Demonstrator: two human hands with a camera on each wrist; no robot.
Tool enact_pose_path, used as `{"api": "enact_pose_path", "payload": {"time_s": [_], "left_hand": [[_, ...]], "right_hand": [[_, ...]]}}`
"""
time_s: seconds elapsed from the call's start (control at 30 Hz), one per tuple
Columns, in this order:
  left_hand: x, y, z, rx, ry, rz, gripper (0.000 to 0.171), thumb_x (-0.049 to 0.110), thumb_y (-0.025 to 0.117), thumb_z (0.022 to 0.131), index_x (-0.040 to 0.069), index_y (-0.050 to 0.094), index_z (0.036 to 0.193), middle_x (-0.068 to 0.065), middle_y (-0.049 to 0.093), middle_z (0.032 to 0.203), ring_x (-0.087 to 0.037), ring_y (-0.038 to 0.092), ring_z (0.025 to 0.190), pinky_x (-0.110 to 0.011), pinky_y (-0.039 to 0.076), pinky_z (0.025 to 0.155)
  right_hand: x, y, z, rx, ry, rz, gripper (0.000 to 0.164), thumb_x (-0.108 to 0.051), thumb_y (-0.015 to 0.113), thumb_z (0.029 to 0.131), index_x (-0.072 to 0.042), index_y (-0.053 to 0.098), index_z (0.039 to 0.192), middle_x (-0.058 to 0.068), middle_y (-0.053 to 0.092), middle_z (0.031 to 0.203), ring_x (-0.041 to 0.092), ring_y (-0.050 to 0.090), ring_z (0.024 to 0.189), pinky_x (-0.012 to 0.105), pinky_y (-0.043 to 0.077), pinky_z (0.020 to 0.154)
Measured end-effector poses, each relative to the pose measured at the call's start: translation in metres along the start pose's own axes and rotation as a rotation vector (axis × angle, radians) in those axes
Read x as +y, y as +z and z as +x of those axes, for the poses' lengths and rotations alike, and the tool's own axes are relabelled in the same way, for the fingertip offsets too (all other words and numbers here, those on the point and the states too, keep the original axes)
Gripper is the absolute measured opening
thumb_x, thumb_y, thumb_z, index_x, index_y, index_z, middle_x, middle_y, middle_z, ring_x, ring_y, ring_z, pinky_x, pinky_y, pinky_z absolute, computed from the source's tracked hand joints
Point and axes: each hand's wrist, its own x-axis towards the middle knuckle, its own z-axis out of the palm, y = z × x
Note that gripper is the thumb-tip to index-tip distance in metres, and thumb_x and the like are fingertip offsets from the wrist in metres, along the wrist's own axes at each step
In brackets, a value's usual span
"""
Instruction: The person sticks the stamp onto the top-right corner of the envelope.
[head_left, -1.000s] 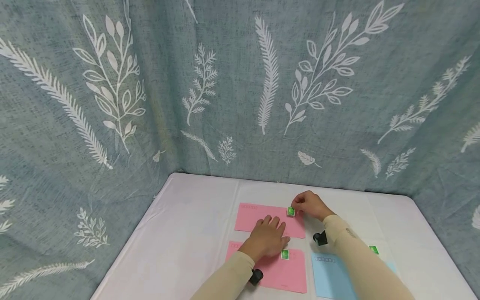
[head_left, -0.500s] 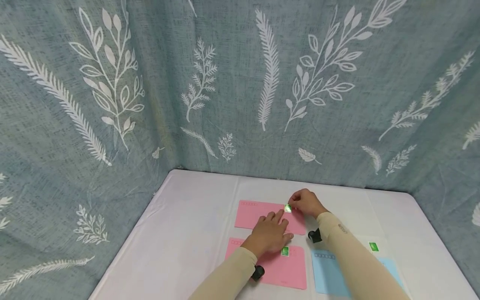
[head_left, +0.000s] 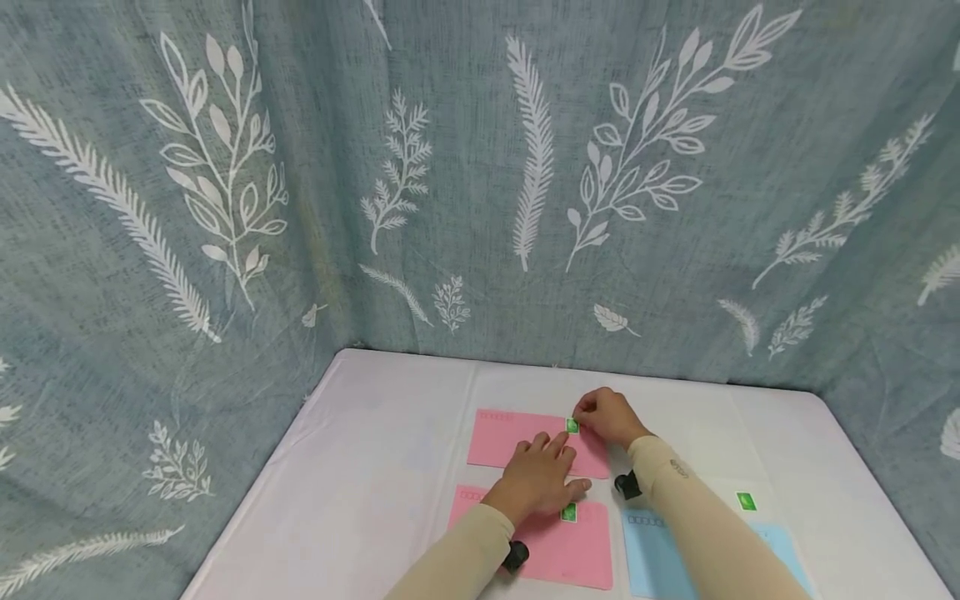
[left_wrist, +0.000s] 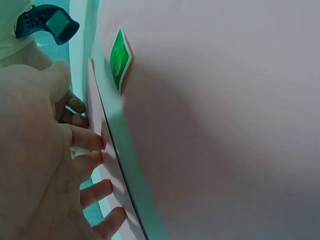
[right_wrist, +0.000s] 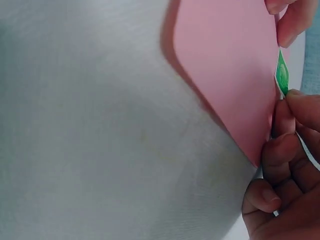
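In the head view my left hand (head_left: 534, 477) lies palm down with fingers spread, its fingertips on the far pink envelope (head_left: 498, 442). My right hand (head_left: 611, 417) pinches a green stamp (head_left: 572, 426) by its edge over that envelope's upper right part. The left index fingertip is right beside the stamp. In the right wrist view, thumb and finger hold one corner of the stamp (right_wrist: 282, 75), close over the pink paper. Under the left hand is the near pink envelope (head_left: 581, 550), bearing another green stamp (head_left: 569, 512).
A blue envelope (head_left: 652, 550) lies at the front right, partly covered by the right sleeve. Beyond it is another green stamp (head_left: 746, 501). Black devices sit at both wrists. A patterned grey-green curtain (head_left: 480, 208) hangs behind the white table (head_left: 390, 433).
My right hand has moved slightly left with the stamp, from near the envelope's right end to beside the left fingertips. The left hand stays spread, shifted only a little.
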Motion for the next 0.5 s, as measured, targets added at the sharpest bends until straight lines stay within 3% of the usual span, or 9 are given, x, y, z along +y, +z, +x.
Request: {"api": "enact_pose_path", "payload": {"time_s": [0.5], "left_hand": [[-0.0008, -0.0009, 0.0022, -0.054, -0.013, -0.027, 0.072, 0.071, 0.032, 0.1, 0.025, 0.046, 0.153, 0.006, 0.033, 0.162, -0.02, 0.031, 0.146, -0.046, 0.034, 0.111]], "right_hand": [[0.005, 0.0051, -0.0031, 0.001, -0.024, 0.041, 0.01, -0.013, 0.074, 0.093, -0.014, 0.073, 0.082, -0.003, 0.064, 0.075, 0.016, 0.057, 0.072, 0.034, 0.048, 0.069]]}}
